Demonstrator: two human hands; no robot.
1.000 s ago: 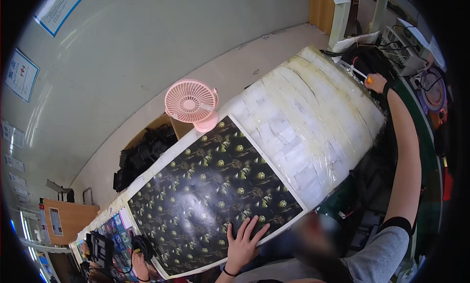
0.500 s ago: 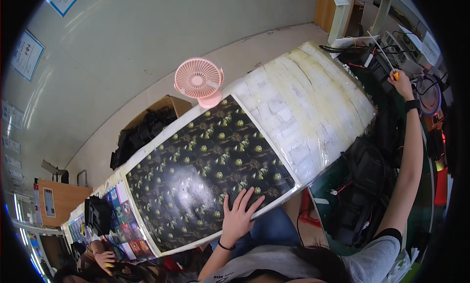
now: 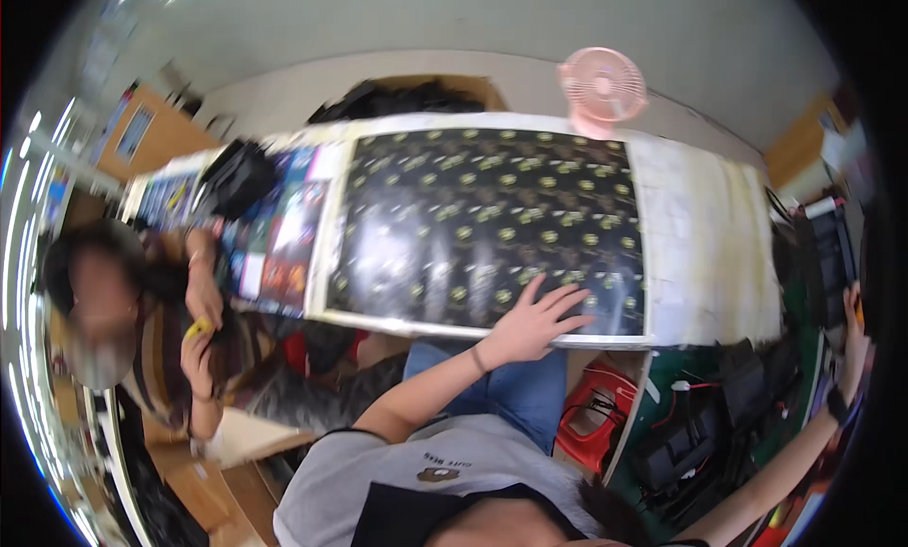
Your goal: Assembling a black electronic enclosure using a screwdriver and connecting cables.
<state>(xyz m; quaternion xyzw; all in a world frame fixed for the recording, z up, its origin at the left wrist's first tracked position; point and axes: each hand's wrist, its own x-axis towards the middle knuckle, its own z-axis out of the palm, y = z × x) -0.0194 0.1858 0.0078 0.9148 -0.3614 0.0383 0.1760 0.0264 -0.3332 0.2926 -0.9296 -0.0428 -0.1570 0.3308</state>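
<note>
My left hand (image 3: 537, 322) lies flat with its fingers spread on a dark mat (image 3: 454, 216) patterned with yellow-green shapes, close to the table's near edge. It holds nothing. At the far right, my right hand (image 3: 853, 331) is closed around an orange-handled tool (image 3: 859, 311). Of the tool, only a bit of the handle shows clearly; the earlier picture shows a long thin shaft. Beside that hand lies a black device (image 3: 830, 249) in a dark casing.
A pink fan (image 3: 605, 86) stands at the table's back edge. Black devices with wires (image 3: 681, 443) lie on a green surface at right, near a red stool (image 3: 596, 410). A box of black parts (image 3: 407, 95) stands behind. At left, a co-worker's hands (image 3: 200, 329) hold something yellow.
The view has swung left, so the table now runs across and more of the co-worker shows. My left hand stays spread on the mat; my right hand still grips the orange-handled tool.
</note>
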